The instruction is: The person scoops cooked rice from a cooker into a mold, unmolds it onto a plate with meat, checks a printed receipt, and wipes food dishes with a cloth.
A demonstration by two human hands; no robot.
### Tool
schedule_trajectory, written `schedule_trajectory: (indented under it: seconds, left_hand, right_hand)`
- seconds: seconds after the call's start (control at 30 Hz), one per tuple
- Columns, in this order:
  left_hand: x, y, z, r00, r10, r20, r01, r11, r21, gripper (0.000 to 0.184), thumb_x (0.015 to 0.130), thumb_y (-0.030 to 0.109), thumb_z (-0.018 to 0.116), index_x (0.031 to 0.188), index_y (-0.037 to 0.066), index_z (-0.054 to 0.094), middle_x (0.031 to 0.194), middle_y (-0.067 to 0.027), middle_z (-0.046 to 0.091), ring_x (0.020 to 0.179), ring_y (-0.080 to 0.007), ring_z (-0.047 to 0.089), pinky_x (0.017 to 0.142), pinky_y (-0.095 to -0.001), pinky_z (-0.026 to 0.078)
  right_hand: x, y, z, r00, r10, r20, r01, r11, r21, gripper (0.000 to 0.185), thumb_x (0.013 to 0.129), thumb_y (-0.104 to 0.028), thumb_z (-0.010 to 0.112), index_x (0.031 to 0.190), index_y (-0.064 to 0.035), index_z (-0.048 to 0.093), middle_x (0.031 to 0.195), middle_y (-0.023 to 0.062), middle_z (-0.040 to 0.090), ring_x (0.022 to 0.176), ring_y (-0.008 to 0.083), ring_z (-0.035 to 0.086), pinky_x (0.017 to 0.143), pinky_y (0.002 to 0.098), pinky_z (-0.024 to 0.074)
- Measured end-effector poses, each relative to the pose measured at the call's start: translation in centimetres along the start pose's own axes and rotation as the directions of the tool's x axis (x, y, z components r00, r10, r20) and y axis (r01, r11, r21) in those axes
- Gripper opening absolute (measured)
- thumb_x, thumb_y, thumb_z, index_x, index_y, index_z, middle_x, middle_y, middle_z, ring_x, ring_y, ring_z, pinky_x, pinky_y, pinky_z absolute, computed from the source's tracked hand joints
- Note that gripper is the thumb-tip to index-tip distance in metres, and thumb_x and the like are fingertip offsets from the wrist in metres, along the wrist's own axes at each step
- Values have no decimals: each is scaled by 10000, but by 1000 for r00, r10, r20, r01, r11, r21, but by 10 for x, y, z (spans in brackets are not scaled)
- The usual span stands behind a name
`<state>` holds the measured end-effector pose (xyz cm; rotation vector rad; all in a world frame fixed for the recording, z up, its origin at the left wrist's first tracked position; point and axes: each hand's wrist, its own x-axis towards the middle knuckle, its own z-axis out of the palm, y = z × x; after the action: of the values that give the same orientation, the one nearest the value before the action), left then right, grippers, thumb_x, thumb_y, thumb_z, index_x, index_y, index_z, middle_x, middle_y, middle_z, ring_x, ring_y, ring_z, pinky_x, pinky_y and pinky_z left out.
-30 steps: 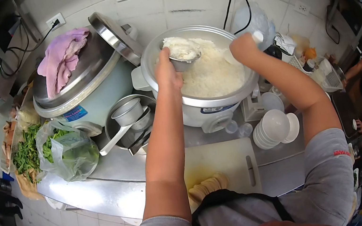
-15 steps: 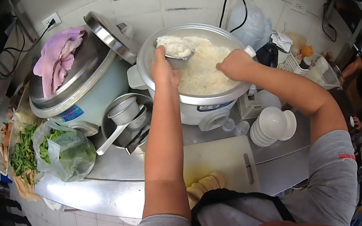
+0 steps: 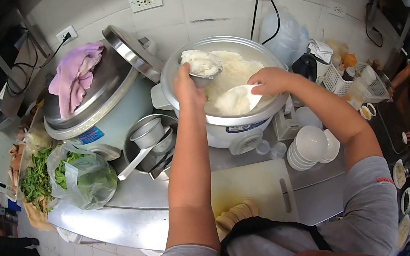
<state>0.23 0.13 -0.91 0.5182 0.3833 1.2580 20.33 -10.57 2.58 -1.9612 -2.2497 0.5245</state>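
Observation:
Inside the large rice cooker (image 3: 178, 97) lies a broad mass of white rice (image 3: 233, 69). Over its left side, my left hand (image 3: 189, 90) is closed around a small metal bowl (image 3: 206, 78) heaped above the rim with rice. My right hand (image 3: 274, 80) grips a white rice paddle (image 3: 255, 99) at the cooker's right side. The paddle's blade is loaded with rice and sits low over the rice in the pot. Part of its handle is hidden by my fingers.
Left stands a second, lidded cooker (image 3: 119, 101) with a pink cloth (image 3: 78, 76) on it. A metal pot of ladles (image 3: 131, 154) and a bag of greens (image 3: 86, 180) are nearer. White bowls (image 3: 308, 146) and a cutting board (image 3: 257, 179) lie in front. Another person's arm (image 3: 402, 76) shows far right.
My right hand has turned, and the paddle's blade now shows with rice on it. My left hand still holds the rice-filled bowl over the pot. The whole view has shifted slightly.

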Motion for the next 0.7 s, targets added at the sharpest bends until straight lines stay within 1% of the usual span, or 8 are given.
schedule_trajectory:
  seconds: [0.03, 0.13, 0.23, 0.27, 0.37, 0.43, 0.53, 0.7]
  left_hand:
    - [3, -1, -2, 1000, 13, 6, -13, 1000, -9, 337, 779, 165, 480, 1010, -79, 457, 979, -160, 533, 875, -248, 554, 757, -368, 463]
    - [6, -4, -5, 999, 34, 31, -33, 999, -22, 333, 780, 164, 479, 1011, -74, 460, 975, -157, 535, 876, -248, 556, 761, -360, 460]
    - [1, -2, -2, 996, 29, 80, -28, 1000, -14, 329, 784, 168, 473, 1015, -66, 461, 979, -152, 537, 884, -245, 554, 768, -354, 457]
    - [3, -3, -4, 994, 21, 105, -19, 1000, -19, 328, 787, 171, 469, 1017, -63, 462, 982, -150, 538, 888, -243, 553, 772, -354, 456]
    - [6, -5, -6, 992, -30, 125, 34, 999, -32, 336, 808, 190, 454, 1041, -52, 451, 1013, -146, 532, 919, -240, 542, 797, -357, 444]
    - [5, -5, -6, 991, -59, 123, 66, 996, -52, 346, 826, 204, 442, 1067, -44, 437, 1047, -144, 520, 950, -240, 528, 822, -361, 429]
    - [2, -2, -5, 988, -82, 129, 93, 992, -82, 359, 850, 220, 422, 1104, -34, 413, 1101, -142, 496, 1000, -243, 499, 864, -367, 400]
    - [3, -1, -7, 975, -138, 176, 155, 984, -87, 360, 860, 213, 408, 1126, -28, 396, 1146, -145, 468, 1044, -245, 471, 903, -369, 374]
  right_hand:
    - [3, 6, -7, 999, 14, 32, -18, 991, 129, 338, 724, -261, 535, 1006, -81, 576, 689, 95, 597, 624, 180, 577, 557, 320, 450]
    - [-6, 10, -44, 977, 201, 64, -211, 946, 246, 309, 730, -202, 534, 980, -23, 563, 649, 65, 566, 535, 114, 524, 486, 264, 423]
    - [-1, 13, -60, 950, 266, -162, -197, 916, 350, 271, 746, -171, 522, 966, -18, 559, 626, 50, 540, 475, 77, 476, 435, 226, 397]
    - [4, 9, -60, 942, 242, -232, -128, 899, 420, 303, 746, -128, 494, 1034, -37, 522, 671, 80, 558, 543, 126, 524, 492, 263, 424]
    - [27, -12, -39, 834, 159, -528, 12, 952, 305, 313, 768, -61, 434, 1078, -47, 477, 698, 78, 536, 574, 133, 510, 532, 273, 425]
    - [40, -29, -14, 821, 75, -565, -42, 997, 72, 406, 763, 5, 400, 1151, -107, 437, 845, 125, 538, 736, 218, 540, 662, 322, 431]
    - [30, -66, 11, 844, 26, -536, -77, 994, -72, 538, 722, 47, 430, 1190, -219, 415, 909, 109, 525, 890, 268, 525, 721, 358, 433]
    - [29, -53, 10, 822, -126, -555, -1, 975, -222, 503, 751, 5, 431, 1195, -230, 411, 906, 120, 518, 887, 276, 522, 716, 370, 437]
